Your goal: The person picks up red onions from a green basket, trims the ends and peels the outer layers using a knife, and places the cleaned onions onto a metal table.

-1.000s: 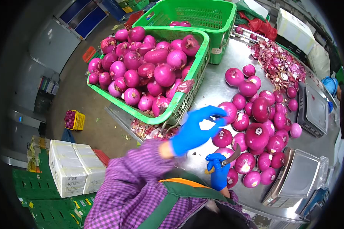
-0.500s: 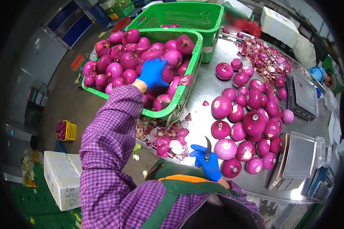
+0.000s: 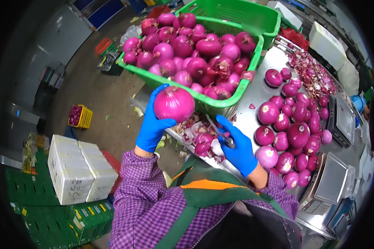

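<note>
My left hand (image 3: 151,124), in a blue glove, is wrapped round a large red onion (image 3: 174,104), held up in front of the green crate's near side. My right hand (image 3: 239,149), also gloved in blue, grips a small curved knife (image 3: 220,132), its blade pointing up and left. Below the blade lie onion skins and scraps (image 3: 201,139) at the table's edge. The green crate (image 3: 191,94) beyond my hands is heaped with red onions (image 3: 183,45). To the right of my right hand, several onions (image 3: 298,135) rest on the metal table (image 3: 257,93).
A second green crate (image 3: 232,12) stands behind the first. Dry skins (image 3: 313,76) are piled at the table's back right. Two scales (image 3: 343,120) (image 3: 330,178) stand at the right. White foam boxes (image 3: 81,170) and a yellow basket (image 3: 85,117) are at the lower left.
My left hand has come out of the crate towards me with the onion in it. My right hand has lifted with the knife. The view has shifted, so the crate and table appear further right.
</note>
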Demonstrator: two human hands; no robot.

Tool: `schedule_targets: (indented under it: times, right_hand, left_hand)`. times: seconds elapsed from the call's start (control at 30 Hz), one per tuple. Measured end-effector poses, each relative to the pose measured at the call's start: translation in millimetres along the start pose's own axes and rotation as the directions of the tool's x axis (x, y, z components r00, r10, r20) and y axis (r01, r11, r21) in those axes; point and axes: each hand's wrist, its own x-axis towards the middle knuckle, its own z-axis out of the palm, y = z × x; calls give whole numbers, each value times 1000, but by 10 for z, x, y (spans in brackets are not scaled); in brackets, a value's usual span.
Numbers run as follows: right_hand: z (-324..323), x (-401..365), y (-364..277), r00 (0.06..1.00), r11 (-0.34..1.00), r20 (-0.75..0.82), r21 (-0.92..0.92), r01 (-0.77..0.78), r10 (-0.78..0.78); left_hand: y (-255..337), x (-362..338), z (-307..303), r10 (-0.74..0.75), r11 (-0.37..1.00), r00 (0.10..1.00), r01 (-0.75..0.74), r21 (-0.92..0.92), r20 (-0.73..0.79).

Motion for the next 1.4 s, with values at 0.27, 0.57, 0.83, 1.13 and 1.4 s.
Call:
schedule_targets:
  times: [0.27, 0.57, 0.83, 1.13, 1.4]
  right_hand:
    - [543, 262, -112, 937, 945, 347, -292, 147, -38]
    - [628, 136, 204, 946, 964, 296, -183, 192, -133]
    - [543, 76, 171, 927, 990, 355, -28, 141, -122]
    - [584, -121, 764, 800, 843, 472, 190, -503, 371]
    - [727, -249, 454, 990, 974, 79, 185, -131, 118]
  left_hand:
    - [-81, -837, -79, -7, 927, 999, 25, 374, -49]
    - [-228, -1113, -237, -83, 962, 994, 98, 254, -69]
    - [-567, -1153, -116, -462, 280, 823, 490, -826, 332]
    - [-665, -1178, -130, -554, 184, 793, 415, -891, 255]
    - [-747, -1112, -122, -461, 597, 885, 361, -717, 61]
